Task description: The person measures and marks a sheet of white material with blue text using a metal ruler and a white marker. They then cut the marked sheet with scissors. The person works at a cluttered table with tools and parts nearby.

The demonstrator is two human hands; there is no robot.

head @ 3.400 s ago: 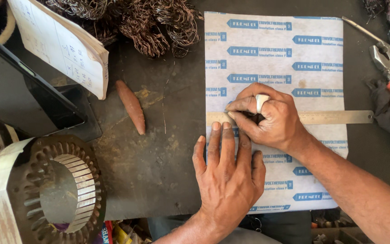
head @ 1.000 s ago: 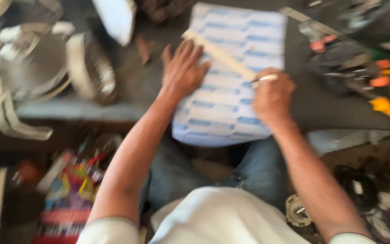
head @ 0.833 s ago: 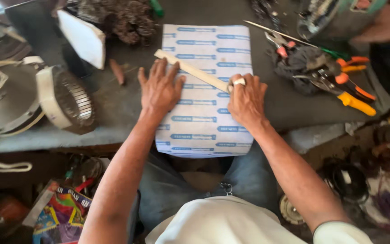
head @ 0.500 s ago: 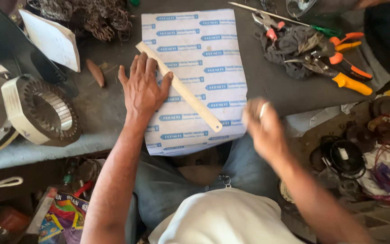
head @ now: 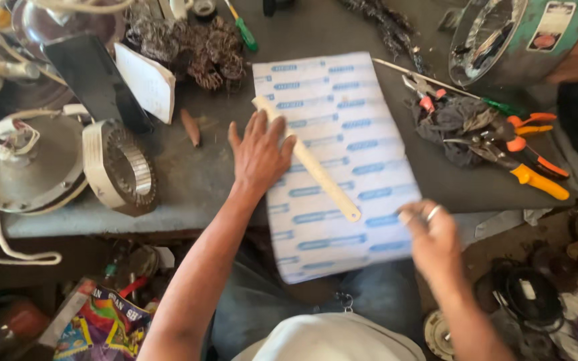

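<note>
Ruler [head: 316, 170] under left hand [head: 259, 155] (fingers spread)

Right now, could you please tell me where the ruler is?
In the head view, the ruler lies diagonally across the printed sheet at table centre, its upper end pinned under the left hand.

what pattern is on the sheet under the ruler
White sheet with rows of small blue rectangular labels, seen in the head view.
</note>
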